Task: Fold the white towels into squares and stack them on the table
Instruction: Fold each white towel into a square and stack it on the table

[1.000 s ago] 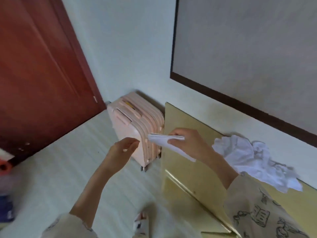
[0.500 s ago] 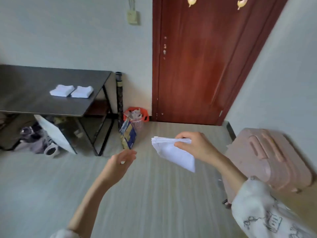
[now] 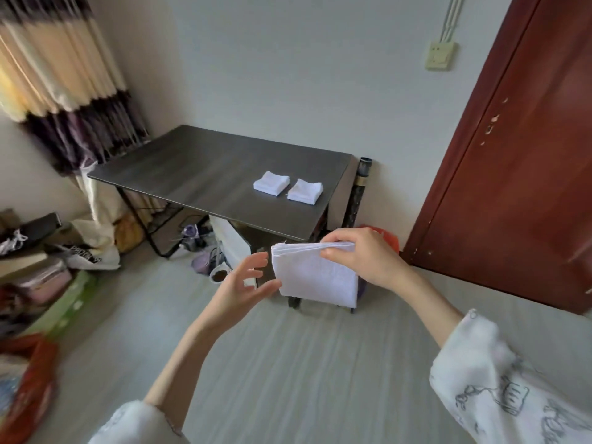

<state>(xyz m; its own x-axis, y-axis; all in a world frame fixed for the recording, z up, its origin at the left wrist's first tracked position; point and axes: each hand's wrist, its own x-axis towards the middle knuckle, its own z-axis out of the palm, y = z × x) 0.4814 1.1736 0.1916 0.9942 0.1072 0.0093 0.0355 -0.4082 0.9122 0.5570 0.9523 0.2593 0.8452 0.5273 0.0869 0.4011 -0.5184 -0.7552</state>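
My right hand point(image 3: 362, 257) pinches the top edge of a folded white towel point(image 3: 315, 278), which hangs as a flat square in front of me. Just left of the towel, my left hand point(image 3: 245, 283) is spread with straight fingers, its fingertips at the towel's left edge. Ahead stands the dark table point(image 3: 198, 174). Two folded white towel squares lie side by side near its right end, one point(image 3: 271, 183) on the left and one point(image 3: 305, 191) on the right.
A red-brown door point(image 3: 512, 155) fills the right side. Striped curtains point(image 3: 64, 91) hang at the left. Bags and boxes point(image 3: 48, 261) crowd the floor at left, and shoes and clutter point(image 3: 208, 257) lie under the table. Grey floor lies between me and the table.
My view has swung left from the yellow surface and pink suitcase to the dark table. The right hand kept its hold on the towel; the left hand has come up to the towel's edge.
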